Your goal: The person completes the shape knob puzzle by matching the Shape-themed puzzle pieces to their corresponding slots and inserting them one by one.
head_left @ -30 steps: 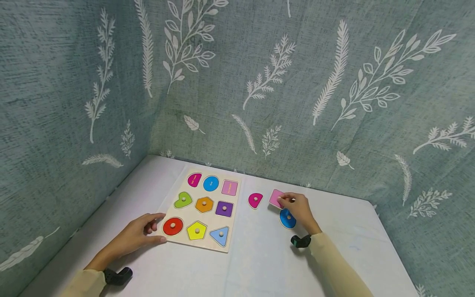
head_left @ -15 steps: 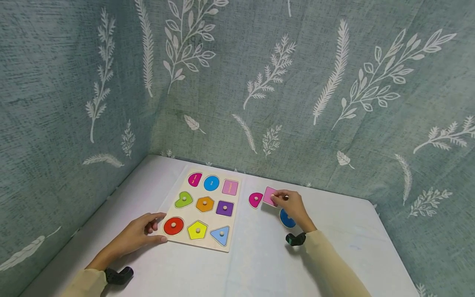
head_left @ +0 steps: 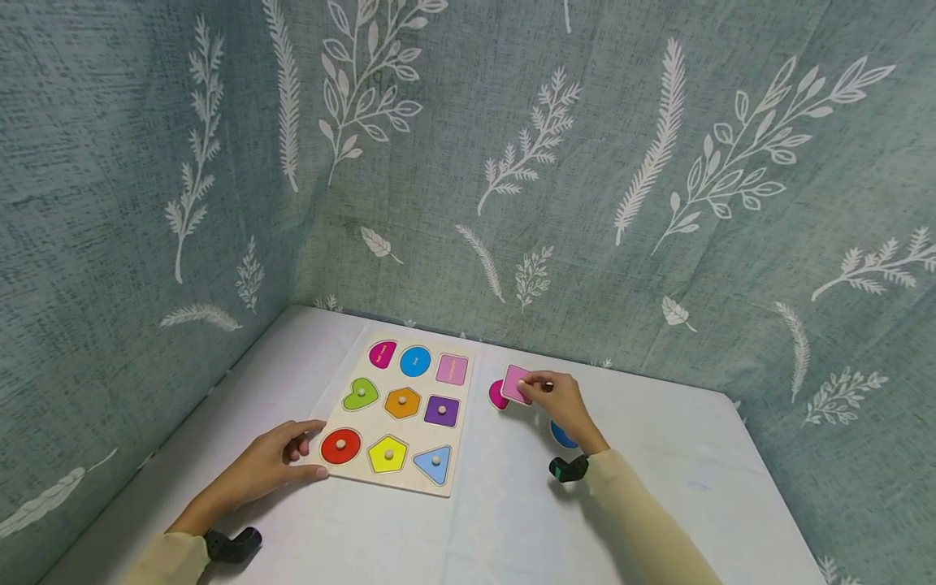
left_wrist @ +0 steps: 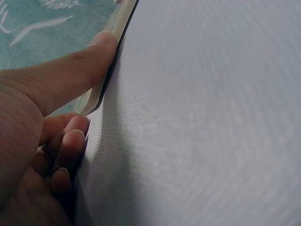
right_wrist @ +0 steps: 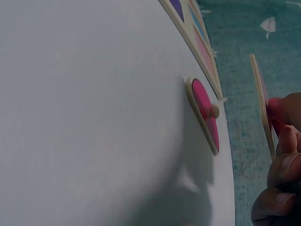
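Note:
My right hand (head_left: pixel 566 406) pinches the knob of a pink square puzzle piece (head_left: pixel 515 380), holding it above the table. In the right wrist view the piece (right_wrist: pixel 261 101) appears edge-on, raised off the cloth. Under and left of it lies a magenta half-round piece (head_left: pixel 497 396) with a knob. Partly behind the right wrist is a blue round piece (head_left: pixel 562 435). My left hand (head_left: pixel 266 465) holds the near left corner of a wooden shape puzzle board (head_left: pixel 371 421), its thumb (left_wrist: pixel 101 44) against the near edge. The board's recesses for half-round, circle and pink square hold no knobbed pieces.
Other knobbed pieces sit in the board, among them a green heart (head_left: pixel 361 395), a yellow pentagon (head_left: pixel 386 454) and a purple square (head_left: pixel 441 412). A white cloth (head_left: pixel 504 520) covers the table. Leaf-patterned curtains (head_left: pixel 439 203) stand behind and at the sides.
My right hand has carried the pink square piece left, from near the blue round piece to over the magenta half-round piece. My left hand stays at the board's corner.

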Tool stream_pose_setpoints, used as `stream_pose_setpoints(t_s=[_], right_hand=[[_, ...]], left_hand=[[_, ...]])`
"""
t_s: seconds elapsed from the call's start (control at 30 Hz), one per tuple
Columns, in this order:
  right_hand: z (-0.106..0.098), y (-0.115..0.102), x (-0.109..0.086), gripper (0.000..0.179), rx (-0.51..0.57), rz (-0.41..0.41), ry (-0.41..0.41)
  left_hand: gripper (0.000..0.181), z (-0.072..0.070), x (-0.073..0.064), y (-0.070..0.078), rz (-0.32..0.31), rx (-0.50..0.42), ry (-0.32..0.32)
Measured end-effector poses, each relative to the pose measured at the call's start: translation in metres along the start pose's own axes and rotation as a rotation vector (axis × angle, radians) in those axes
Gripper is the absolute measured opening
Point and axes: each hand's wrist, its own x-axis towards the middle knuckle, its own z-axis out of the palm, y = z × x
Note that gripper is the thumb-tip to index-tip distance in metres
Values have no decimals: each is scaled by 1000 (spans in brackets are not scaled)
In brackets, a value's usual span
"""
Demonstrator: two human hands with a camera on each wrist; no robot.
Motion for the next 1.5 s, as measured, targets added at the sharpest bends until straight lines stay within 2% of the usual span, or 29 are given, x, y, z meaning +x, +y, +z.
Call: stream_pose_setpoints(t_s=[0.2, 0.4, 0.57, 1.03, 1.17, 1.37, 1.5], right_hand=[[10, -9, 4, 19, -23, -45, -6], [20, -16, 7, 16, 7, -25, -15], [29, -19, 12, 12, 14, -46, -21], [54, -34, 20, 19, 8, -61, -57], [60, -37, 23, 16, -24, -73, -64], [68, -41, 27, 15, -44, -112, -73], [74, -40, 30, 15, -43, -144, -80]], left_hand=[[91, 1, -1, -1, -10, 8, 9], [91, 1, -1, 0, -11, 3, 7], [89, -1, -1, 2, -3, 1, 4], [90, 0, -2, 1, -9, -17, 9], [90, 1, -1, 0, -17, -8, 8], [89, 1, -1, 1, -22, -6, 8], [87, 0, -1, 1, -2, -4, 3]])
